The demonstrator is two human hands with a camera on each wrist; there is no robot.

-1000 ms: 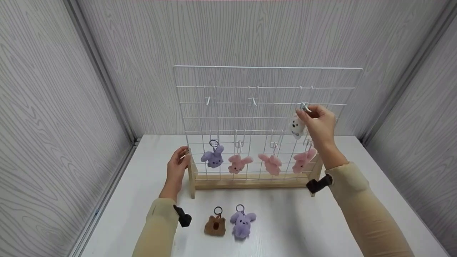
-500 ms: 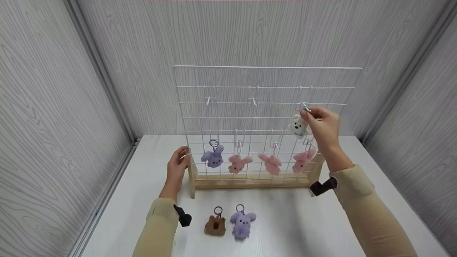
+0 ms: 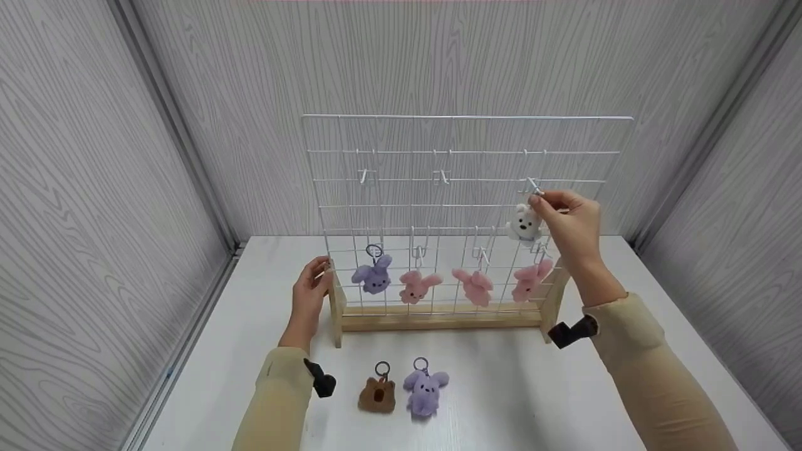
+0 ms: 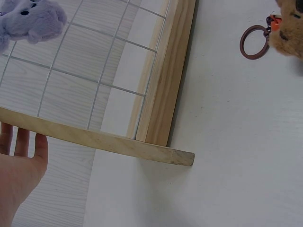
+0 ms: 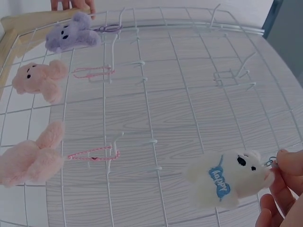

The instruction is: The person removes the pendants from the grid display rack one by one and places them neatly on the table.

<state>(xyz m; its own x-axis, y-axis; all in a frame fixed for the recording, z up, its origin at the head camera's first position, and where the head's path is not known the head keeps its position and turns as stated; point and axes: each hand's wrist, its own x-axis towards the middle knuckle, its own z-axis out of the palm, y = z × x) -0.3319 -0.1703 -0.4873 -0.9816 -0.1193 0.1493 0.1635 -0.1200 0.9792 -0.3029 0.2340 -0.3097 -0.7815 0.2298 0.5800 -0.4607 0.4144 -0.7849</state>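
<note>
With thumb and fingertips, my right hand (image 3: 573,219) pinches the chain of a white bear plush keychain (image 3: 525,223) at the tip of the upper right hook (image 3: 533,185). The bear hangs below the fingers. In the right wrist view its blue patch (image 5: 218,182) shows; whether the chain is over the hook I cannot tell. My left hand (image 3: 310,287) holds the left wooden side (image 4: 94,138) of a white wire grid rack (image 3: 470,117), fingers curled at its edge. On the lower hooks hang a purple bunny keychain (image 3: 374,275) and three pink bunny keychains (image 3: 477,287).
On the white table in front of the rack lie a brown bear keychain (image 3: 377,394) and another purple keychain (image 3: 426,391). Two upper hooks (image 3: 443,177) carry nothing. A wooden crossbar (image 3: 438,319) joins the rack's feet. Grey wood-patterned panels stand behind and at both sides.
My right hand has shifted slightly right and down along the hook. The white bear has swung round to face forward. My left hand stays on the rack's side.
</note>
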